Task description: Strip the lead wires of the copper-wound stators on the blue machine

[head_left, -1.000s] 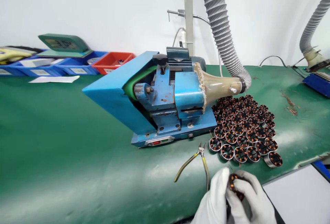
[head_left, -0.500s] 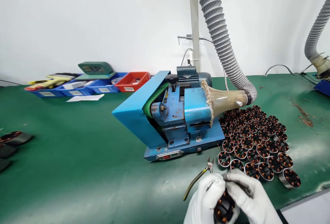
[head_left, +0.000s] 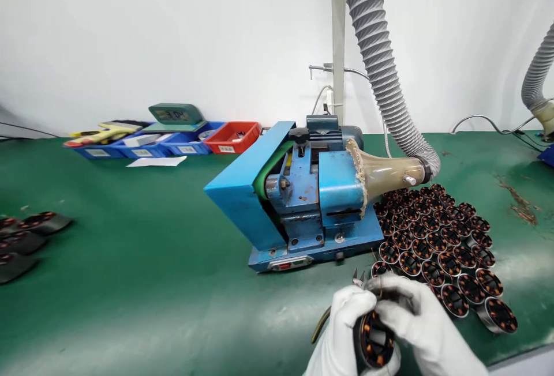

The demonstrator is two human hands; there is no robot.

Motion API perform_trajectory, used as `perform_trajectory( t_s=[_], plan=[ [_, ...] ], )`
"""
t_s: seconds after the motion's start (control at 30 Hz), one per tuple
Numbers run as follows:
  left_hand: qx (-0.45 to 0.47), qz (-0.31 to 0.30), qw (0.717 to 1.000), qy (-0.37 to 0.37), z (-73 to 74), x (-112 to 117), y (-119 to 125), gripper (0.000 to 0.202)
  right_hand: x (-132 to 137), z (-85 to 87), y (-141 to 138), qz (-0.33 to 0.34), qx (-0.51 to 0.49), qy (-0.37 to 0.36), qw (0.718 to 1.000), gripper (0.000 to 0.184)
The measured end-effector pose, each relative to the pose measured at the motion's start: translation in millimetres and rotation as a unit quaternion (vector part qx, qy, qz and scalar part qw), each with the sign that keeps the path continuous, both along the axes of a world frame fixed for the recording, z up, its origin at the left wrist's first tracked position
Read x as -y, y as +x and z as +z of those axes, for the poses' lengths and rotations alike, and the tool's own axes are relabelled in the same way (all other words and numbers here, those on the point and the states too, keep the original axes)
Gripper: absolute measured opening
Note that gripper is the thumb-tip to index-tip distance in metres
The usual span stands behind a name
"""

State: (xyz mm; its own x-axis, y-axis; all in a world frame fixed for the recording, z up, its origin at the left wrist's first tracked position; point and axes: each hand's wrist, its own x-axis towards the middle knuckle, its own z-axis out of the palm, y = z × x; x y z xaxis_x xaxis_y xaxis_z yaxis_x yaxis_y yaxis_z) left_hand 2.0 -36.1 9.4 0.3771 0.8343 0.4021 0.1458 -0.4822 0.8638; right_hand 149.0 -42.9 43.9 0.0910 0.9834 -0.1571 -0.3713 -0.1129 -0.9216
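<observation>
My left hand (head_left: 340, 333), in a white glove, is wrapped round a motor stator (head_left: 367, 341), a dark ring with copper windings inside. Its open face is tilted toward me. My right hand (head_left: 422, 318), also gloved, has its fingers pinched together at the stator's upper edge, where a thin copper wire (head_left: 381, 290) shows. The fingertips are partly hidden. Just behind my left hand lie diagonal cutters (head_left: 321, 325) on the green table, mostly covered by that hand.
A blue belt machine (head_left: 298, 191) stands ahead, joined to a grey hose (head_left: 381, 53). Right of it sit several stators (head_left: 437, 241) in rows; more dark stators (head_left: 21, 242) lie far left. Blue bins (head_left: 145, 148), a red bin (head_left: 234, 136) and wire scraps (head_left: 519, 203) are farther back.
The view has swung slightly left, so the scene sits farther right. The stator has turned in my left hand, showing more of its inside. My right hand stays at its upper edge.
</observation>
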Motion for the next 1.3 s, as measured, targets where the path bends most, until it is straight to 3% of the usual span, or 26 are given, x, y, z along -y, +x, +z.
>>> perform_trajectory(
  t_s=[0.07, 0.17, 0.27, 0.33, 0.4, 0.47, 0.53, 0.63, 0.73, 0.9, 1.13, 1.3],
  plan=[
    [0.020, -0.008, 1.000, -0.010, 1.5, -3.9, -1.1, 0.055, -4.0, 1.5, -10.0, -0.003, -0.001, 0.033, 0.999, 0.013],
    [0.045, 0.008, 0.999, -0.015, 5.8, -7.7, -2.1, 0.048, -14.0, 6.0, -17.9, -0.065, -0.074, 0.025, 0.995, 0.016],
    [0.051, 0.040, 0.998, -0.016, 7.3, -12.7, -1.3, 0.046, -23.2, 4.1, -15.0, -0.200, -0.129, 0.043, 0.970, 0.015],
    [0.065, 0.080, 0.995, 0.012, 4.2, -18.9, 1.4, 0.051, -25.8, -3.1, -14.5, -0.247, -0.076, 0.072, 0.963, 0.019],
    [0.076, 0.120, 0.989, 0.050, -1.1, -27.1, 6.0, 0.056, -26.7, -12.4, -20.4, -0.176, 0.021, 0.110, 0.978, 0.034],
    [0.092, 0.153, 0.983, 0.039, -6.0, -35.4, 11.4, 0.052, -28.8, -20.0, -32.3, -0.091, 0.105, 0.131, 0.982, 0.052],
    [0.138, 0.155, 0.977, -0.058, -8.4, -42.8, 17.0, 0.044, -34.6, -23.6, -45.9, -0.107, 0.172, 0.111, 0.973, 0.056],
    [0.273, 0.140, 0.924, -0.229, -7.8, -53.6, 25.5, 0.035, -49.7, -21.3, -58.8, -0.173, 0.226, 0.070, 0.956, 0.040],
    [0.339, 0.150, 0.887, -0.276, -5.5, -65.9, 34.2, 0.034, -65.1, -15.4, -58.6, -0.164, 0.243, 0.061, 0.954, 0.037],
    [0.359, 0.136, 0.877, -0.290, -1.3, -76.6, 43.9, 0.024, -76.1, -9.4, -48.7, -0.150, 0.288, 0.063, 0.944, 0.032],
    [0.323, 0.145, 0.896, -0.267, 1.8, -78.0, 47.9, 0.030, -77.6, -5.7, -45.7, -0.151, 0.298, 0.070, 0.940, 0.031],
    [0.282, 0.171, 0.911, -0.249, 7.1, -61.4, 38.7, 0.026, -62.3, -12.7, -40.9, -0.128, 0.280, 0.080, 0.948, 0.030]
  ],
)
